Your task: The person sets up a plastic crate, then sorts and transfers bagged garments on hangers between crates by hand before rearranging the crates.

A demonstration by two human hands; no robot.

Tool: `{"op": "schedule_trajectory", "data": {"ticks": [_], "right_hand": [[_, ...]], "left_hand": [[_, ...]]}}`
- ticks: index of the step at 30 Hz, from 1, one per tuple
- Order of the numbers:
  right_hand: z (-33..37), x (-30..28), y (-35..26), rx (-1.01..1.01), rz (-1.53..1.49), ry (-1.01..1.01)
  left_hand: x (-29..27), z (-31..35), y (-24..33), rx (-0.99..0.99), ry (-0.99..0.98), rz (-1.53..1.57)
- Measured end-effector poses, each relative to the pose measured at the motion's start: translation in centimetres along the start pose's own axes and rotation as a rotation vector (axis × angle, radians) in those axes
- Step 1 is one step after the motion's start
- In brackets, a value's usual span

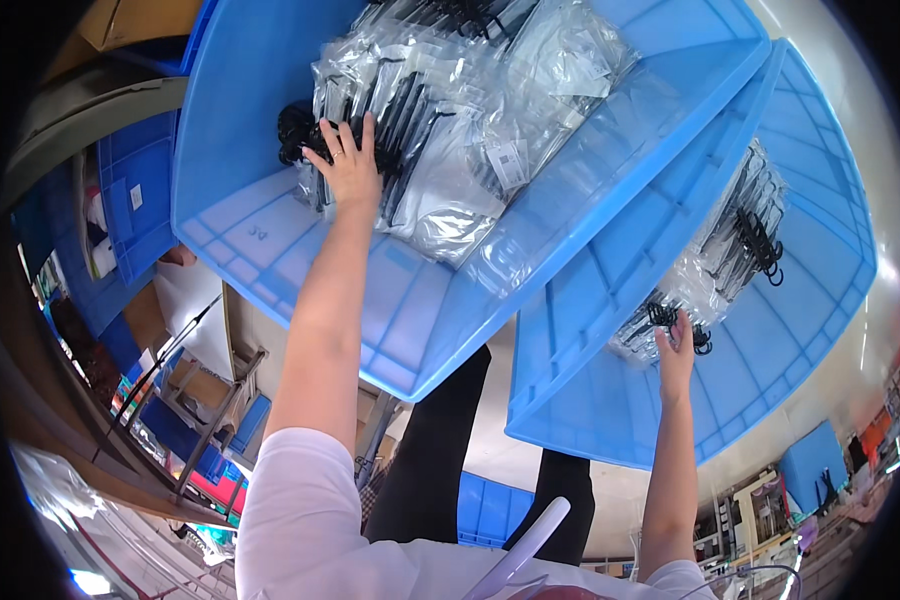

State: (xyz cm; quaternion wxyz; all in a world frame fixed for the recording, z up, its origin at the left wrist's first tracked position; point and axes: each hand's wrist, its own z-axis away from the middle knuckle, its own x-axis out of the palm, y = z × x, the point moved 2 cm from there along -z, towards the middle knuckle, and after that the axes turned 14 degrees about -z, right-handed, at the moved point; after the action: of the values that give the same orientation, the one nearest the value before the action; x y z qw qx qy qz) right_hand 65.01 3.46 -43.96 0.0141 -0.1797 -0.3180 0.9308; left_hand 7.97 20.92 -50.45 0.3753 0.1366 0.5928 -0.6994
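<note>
My left hand (350, 175) lies with spread fingers on a row of bagged goods on hangers in the left blue bin (260, 245). A cluster of black hanger hooks (295, 130) sits beside its fingertips. The clear plastic bags (450, 190) are packed side by side, with dark and pale contents showing through. In the right blue bin (790, 370), my right hand (676, 360) has its thumb and fingers around a bunch of black hangers (662, 314) at the near end of another bagged stack (710, 265). The hooks partly hide those fingers.
The two bins stand side by side, their walls touching or overlapping. Below, another blue bin (490, 510) shows between my legs. Shelving with blue crates (135, 200) and a metal-framed cart (210, 420) stand at the left. Stocked shelves (760, 510) are at the lower right.
</note>
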Motion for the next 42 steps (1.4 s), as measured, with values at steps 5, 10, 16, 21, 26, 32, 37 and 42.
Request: {"op": "schedule_trajectory", "data": {"ticks": [5,10,16,21,26,32,37,42], "right_hand": [[0.5,-0.3,-0.7,-0.004,0.084,0.034],[1.9,1.3,-2.5,-0.059,0.069,-0.014],[3.9,1.6,-4.1,-0.053,0.030,-0.033],[7.5,2.2,-7.9,-0.035,-0.030,-0.040],[13.7,5.3,-19.3,-0.807,0.396,-0.168],[23.3,9.3,-30.2,-1.298,0.625,-0.439],[26.7,2.9,-30.3,-1.425,0.634,-0.260],[28.7,-7.9,-24.5,-1.050,0.469,-0.064]], "left_hand": [[-1.3,-0.3,1.2,0.106,-0.066,0.208],[-1.1,-2.5,-1.7,-0.001,-0.028,0.385],[-1.5,-2.2,-3.6,0.004,-0.133,0.430],[-7.4,4.8,-4.8,0.058,0.142,0.771],[-19.7,13.4,-11.3,0.157,0.454,1.028],[-36.6,22.8,-18.9,0.725,0.863,1.005],[-45.8,28.0,-18.2,1.026,0.950,1.234],[-52.8,33.6,-12.9,1.073,0.881,1.014]]}}
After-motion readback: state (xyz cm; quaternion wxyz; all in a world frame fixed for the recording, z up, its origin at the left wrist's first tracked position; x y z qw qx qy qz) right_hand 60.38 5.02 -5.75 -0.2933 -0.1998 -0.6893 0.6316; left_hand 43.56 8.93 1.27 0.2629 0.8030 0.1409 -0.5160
